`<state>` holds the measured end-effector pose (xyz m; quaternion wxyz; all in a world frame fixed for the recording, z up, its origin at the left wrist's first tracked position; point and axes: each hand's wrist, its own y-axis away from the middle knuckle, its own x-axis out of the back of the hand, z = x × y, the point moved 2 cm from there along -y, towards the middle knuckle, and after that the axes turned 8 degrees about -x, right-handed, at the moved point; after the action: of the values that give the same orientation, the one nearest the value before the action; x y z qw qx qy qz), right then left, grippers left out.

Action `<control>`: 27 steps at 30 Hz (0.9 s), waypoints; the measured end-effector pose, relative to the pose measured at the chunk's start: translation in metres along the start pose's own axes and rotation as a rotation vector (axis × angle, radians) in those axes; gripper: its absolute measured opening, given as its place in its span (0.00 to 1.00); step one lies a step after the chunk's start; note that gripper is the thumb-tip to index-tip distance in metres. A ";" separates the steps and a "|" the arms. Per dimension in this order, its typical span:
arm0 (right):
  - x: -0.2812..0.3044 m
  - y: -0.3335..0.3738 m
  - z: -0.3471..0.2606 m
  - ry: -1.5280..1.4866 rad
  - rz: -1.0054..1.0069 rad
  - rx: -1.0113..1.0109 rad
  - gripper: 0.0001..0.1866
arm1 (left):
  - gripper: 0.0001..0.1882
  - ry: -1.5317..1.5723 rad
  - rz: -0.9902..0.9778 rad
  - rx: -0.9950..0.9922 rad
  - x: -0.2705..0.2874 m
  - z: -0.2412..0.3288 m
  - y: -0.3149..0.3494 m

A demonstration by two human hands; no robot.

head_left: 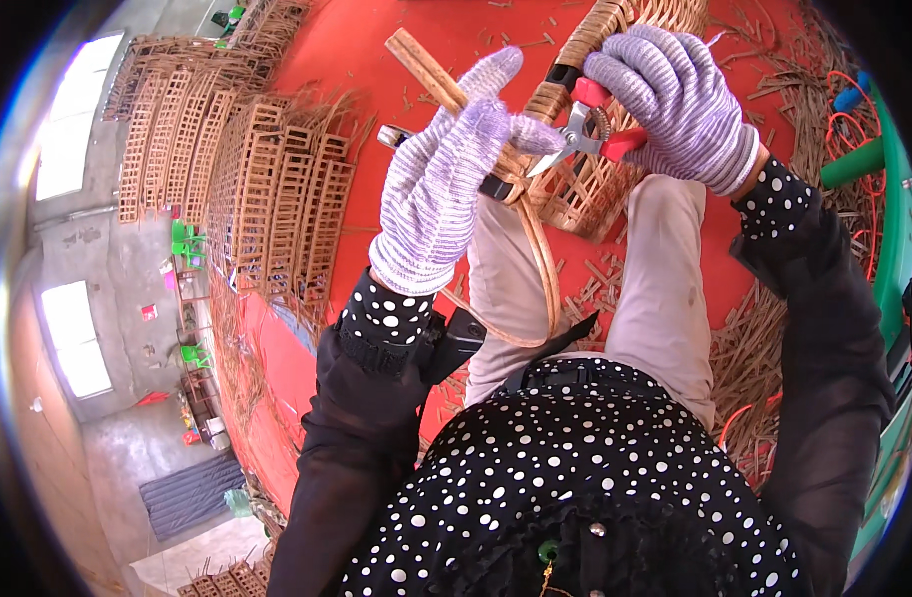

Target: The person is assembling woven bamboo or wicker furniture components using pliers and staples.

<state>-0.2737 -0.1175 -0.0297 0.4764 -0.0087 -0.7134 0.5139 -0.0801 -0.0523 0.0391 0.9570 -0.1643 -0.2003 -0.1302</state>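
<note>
My left hand [441, 179], in a grey-lilac striped glove, is closed around a tan cane strip [423, 68], its index finger reaching along it. My right hand [680, 109], gloved alike, grips red-handled pruning shears [583, 131]. The shears' blades point left and lie by my left thumb, at the bound rim of a woven basket [587, 199] between my knees. Below the left hand, a loop of cane [547, 269] hangs over my thigh. A metal-ended item [391, 135] pokes out behind the left hand; the rest of it is hidden.
Stacks of openwork woven panels [277, 189] stand on the red floor [371, 90] to the left. Cut cane scraps [774, 338] litter the right side, near a green pipe [854, 164] and an orange cord [874, 219]. Green chairs [187, 241] stand by the far wall.
</note>
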 end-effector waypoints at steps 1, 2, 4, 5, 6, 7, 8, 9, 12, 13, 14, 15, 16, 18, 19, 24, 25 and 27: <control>0.003 -0.002 -0.001 0.018 0.000 0.029 0.42 | 0.27 0.000 -0.008 -0.024 -0.003 0.000 -0.001; 0.007 -0.007 -0.004 0.037 0.068 0.069 0.38 | 0.28 -0.001 -0.016 -0.048 -0.005 0.000 -0.001; 0.022 -0.020 -0.009 0.040 -0.005 0.100 0.31 | 0.28 -0.037 -0.026 -0.048 -0.003 0.000 -0.001; 0.026 -0.025 -0.012 0.048 -0.080 0.132 0.25 | 0.28 -0.068 -0.038 -0.052 -0.002 0.000 0.000; 0.028 -0.028 -0.012 0.133 -0.073 0.188 0.23 | 0.30 -0.021 -0.031 -0.024 -0.004 0.001 -0.001; 0.025 -0.026 -0.010 0.133 -0.073 0.183 0.23 | 0.30 -0.021 -0.035 -0.023 -0.005 0.000 -0.002; 0.021 -0.023 -0.007 0.118 -0.079 0.196 0.24 | 0.30 0.063 -0.010 0.004 -0.005 -0.003 -0.002; 0.017 -0.023 -0.004 0.100 -0.082 0.214 0.25 | 0.31 0.145 0.020 0.030 -0.005 -0.005 -0.002; 0.000 -0.015 0.005 0.059 -0.044 0.227 0.25 | 0.32 0.089 -0.023 -0.009 0.002 -0.006 -0.002; -0.004 -0.010 0.007 -0.041 -0.082 0.170 0.34 | 0.32 0.092 -0.024 -0.013 0.003 -0.009 -0.003; -0.001 -0.002 0.008 -0.057 -0.046 0.159 0.32 | 0.27 0.091 -0.032 -0.076 0.004 -0.012 -0.005; 0.009 -0.003 -0.001 -0.063 -0.214 0.035 0.32 | 0.24 0.085 -0.031 -0.139 0.006 -0.011 -0.005; 0.018 0.004 -0.003 -0.036 -0.141 -0.017 0.29 | 0.26 0.154 -0.028 -0.002 0.006 -0.006 -0.007; 0.043 0.015 -0.001 -0.093 -0.131 -0.137 0.24 | 0.26 0.107 0.055 -0.152 0.007 -0.006 0.000; 0.058 0.023 0.004 -0.071 -0.114 -0.245 0.23 | 0.27 0.065 0.137 -0.299 0.008 -0.005 0.002; 0.175 0.149 0.063 0.498 -0.175 -0.868 0.34 | 0.19 -0.023 0.123 -0.053 0.048 0.001 0.067; 0.232 0.208 0.073 0.567 -0.212 -1.151 0.35 | 0.18 -0.116 0.139 0.022 0.047 -0.006 0.065; 0.286 0.254 0.057 0.798 -0.403 -1.457 0.37 | 0.24 -1.005 -0.121 0.244 0.079 -0.040 0.087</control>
<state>-0.5905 0.1042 -0.0268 0.6499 -0.3660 -0.6324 -0.2091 0.0314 -0.0021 0.0154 0.7456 -0.0819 -0.6580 -0.0661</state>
